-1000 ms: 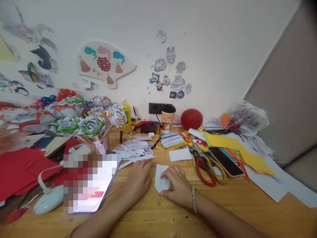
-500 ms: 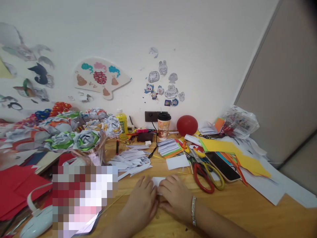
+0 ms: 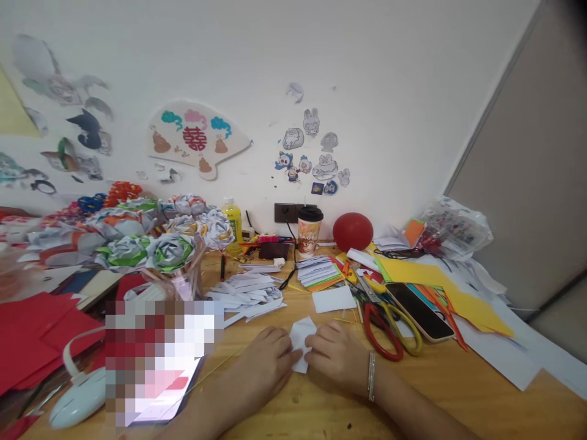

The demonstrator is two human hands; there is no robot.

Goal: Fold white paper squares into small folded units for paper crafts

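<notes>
A small folded white paper (image 3: 301, 342) lies on the wooden table (image 3: 458, 397) between my two hands. My left hand (image 3: 266, 363) rests at its left edge, fingers curled and pinching the paper. My right hand (image 3: 339, 357), with a silver bracelet on the wrist, grips the paper's right side, fingers bent over it. The paper's upper corner sticks up between the hands.
A blurred tablet (image 3: 158, 360) and a white mouse (image 3: 77, 397) lie at the left. Red and yellow scissors (image 3: 389, 324) and a phone (image 3: 422, 311) lie right of my hands. Paper strips (image 3: 247, 290), paper flowers (image 3: 137, 244), a cup (image 3: 309, 231), a red ball (image 3: 352, 231) and coloured sheets (image 3: 440, 284) crowd the back.
My left hand moved from flat beside the paper onto its edge. Both hands drew together, and the paper is more folded than a second ago. The view has shifted slightly.
</notes>
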